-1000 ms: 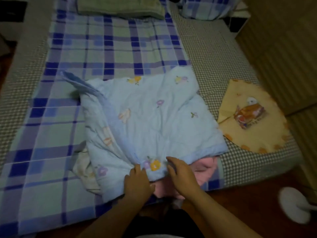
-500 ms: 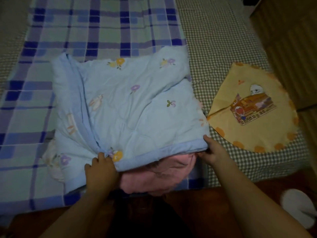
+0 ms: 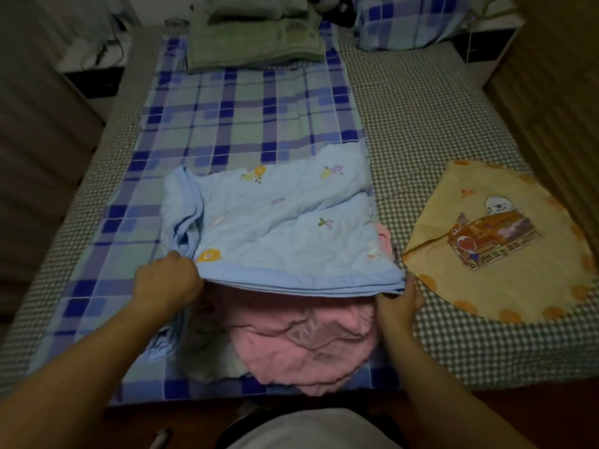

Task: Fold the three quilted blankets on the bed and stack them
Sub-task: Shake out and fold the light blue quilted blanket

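The left hand (image 3: 168, 280) grips the near-left corner of the pale blue flower-printed quilted blanket (image 3: 278, 228), and the right hand (image 3: 397, 301) pinches its near-right corner. Partly beneath it, toward six o'clock, bunches a pink quilted blanket (image 3: 301, 345) (both on the blue plaid sheet (image 3: 246, 118)).

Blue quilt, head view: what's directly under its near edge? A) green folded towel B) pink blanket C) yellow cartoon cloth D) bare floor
B: the pink blanket bulges out below the blue quilt, whose near hem the left hand and right hand grip.
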